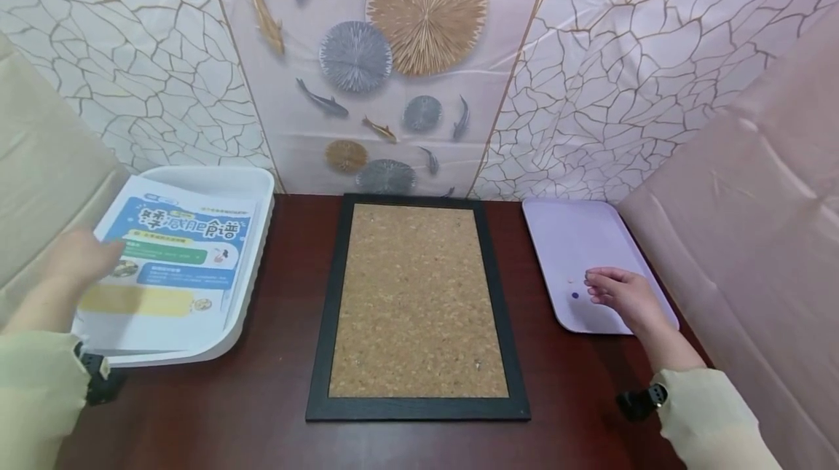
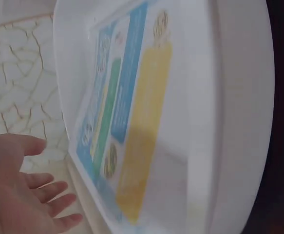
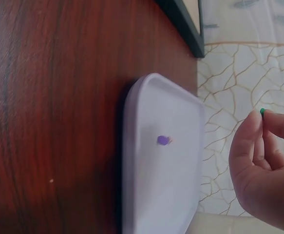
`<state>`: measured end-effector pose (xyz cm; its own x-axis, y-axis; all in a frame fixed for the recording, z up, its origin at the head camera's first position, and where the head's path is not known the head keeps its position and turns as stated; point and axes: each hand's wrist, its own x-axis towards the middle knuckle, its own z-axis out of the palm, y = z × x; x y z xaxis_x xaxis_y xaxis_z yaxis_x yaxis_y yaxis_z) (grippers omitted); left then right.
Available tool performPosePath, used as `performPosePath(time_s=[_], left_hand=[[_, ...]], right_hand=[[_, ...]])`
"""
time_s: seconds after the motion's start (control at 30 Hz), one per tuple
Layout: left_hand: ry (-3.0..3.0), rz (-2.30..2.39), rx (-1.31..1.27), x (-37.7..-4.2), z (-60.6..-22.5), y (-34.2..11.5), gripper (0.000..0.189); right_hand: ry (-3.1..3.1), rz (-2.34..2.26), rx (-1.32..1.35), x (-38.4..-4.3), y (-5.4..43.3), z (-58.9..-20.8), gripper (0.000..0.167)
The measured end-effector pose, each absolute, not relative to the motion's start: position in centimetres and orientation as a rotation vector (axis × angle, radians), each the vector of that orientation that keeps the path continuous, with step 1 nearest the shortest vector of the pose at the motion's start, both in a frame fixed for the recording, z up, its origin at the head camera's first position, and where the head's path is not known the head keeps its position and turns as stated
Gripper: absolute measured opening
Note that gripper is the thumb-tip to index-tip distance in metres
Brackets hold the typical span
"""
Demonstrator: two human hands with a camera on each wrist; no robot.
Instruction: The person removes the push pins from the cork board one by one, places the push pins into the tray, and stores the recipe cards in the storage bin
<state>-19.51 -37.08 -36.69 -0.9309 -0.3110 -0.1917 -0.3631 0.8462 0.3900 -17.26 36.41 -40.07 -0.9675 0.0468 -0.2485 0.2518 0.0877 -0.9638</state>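
Note:
My left hand (image 1: pixel 80 259) is at the left edge of a printed sheet (image 1: pixel 177 259) lying in a white plastic tray (image 1: pixel 252 266). In the left wrist view its fingers are spread and grip nothing; whether they touch the paper cannot be told. Between thumb and index finger, my right hand (image 1: pixel 623 294) pinches a tiny green push pin (image 3: pixel 262 112), mostly hidden by the fingertips. Beneath that hand is a lilac tray (image 1: pixel 577 229), bearing a purple push pin (image 3: pixel 163 140) and a small pale pinkish bit (image 1: pixel 571 281) close by.
A cork board (image 1: pixel 419 302) with a black frame (image 1: pixel 419 409) lies mid-table between the trays. Small shiny spots show near its corners. Patterned cloth (image 1: pixel 426 127) hangs behind, and padded panels (image 1: pixel 754 237) flank the dark red table (image 1: pixel 282 382).

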Motion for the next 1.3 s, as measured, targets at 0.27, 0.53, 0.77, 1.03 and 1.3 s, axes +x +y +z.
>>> performPosePath(time_s=[0.27, 0.53, 0.77, 1.03, 1.3], left_hand=[[3.002, 0.967, -0.364, -21.4, -37.0, -31.1, 0.064], [3.001, 1.157, 0.015, -22.1, -38.0, -25.0, 0.062], [2.890, 1.176, 0.293, -21.4, -39.5, -22.3, 0.061], [2.816, 1.174, 0.360, -21.0, -40.8, -20.4, 0.063], [2.783, 1.116, 0.350, -20.8, -41.8, -19.4, 0.069]], right_hand=[[2.354, -1.819, 0.357, -17.3, 37.4, -41.6, 0.027], [2.478, -1.686, 0.395, -17.3, 37.7, -42.6, 0.020], [2.601, -1.459, 0.426, -17.4, 37.7, -43.7, 0.016], [2.724, -1.133, 0.423, -17.3, 38.1, -44.7, 0.032], [2.782, -0.996, 0.374, -17.0, 38.2, -45.1, 0.029]])
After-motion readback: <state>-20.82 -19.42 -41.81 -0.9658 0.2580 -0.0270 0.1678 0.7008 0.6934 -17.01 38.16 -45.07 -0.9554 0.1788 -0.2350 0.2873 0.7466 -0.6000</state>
